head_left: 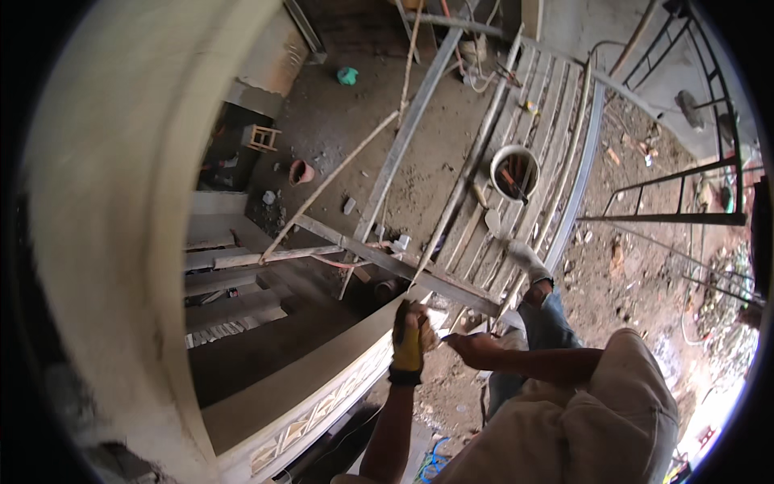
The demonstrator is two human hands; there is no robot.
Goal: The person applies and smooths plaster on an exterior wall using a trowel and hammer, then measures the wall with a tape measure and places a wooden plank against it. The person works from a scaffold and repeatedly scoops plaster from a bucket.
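Observation:
My left hand [409, 343], in a yellow and black glove, is raised near the end of the slatted platform, its fingers curled. My right hand [474, 350] is bare and closed beside it, close to the left fingers. Something thin and small seems to lie between the two hands, too small to make out. Beyond them on the metal slatted platform [463, 252] a trowel [493, 223] lies flat. A pale bucket [495, 174] next to it holds dark and reddish-brown pieces.
My shoe [528, 260] rests on the platform's near right end. A patterned ledge [322, 411] runs below my left hand. Metal and wooden poles [339, 185] cross at the left. A pinkish pot [301, 172] and a small wooden stool [262, 138] stand on the ground below. Dark metal frames [677, 218] rise at right.

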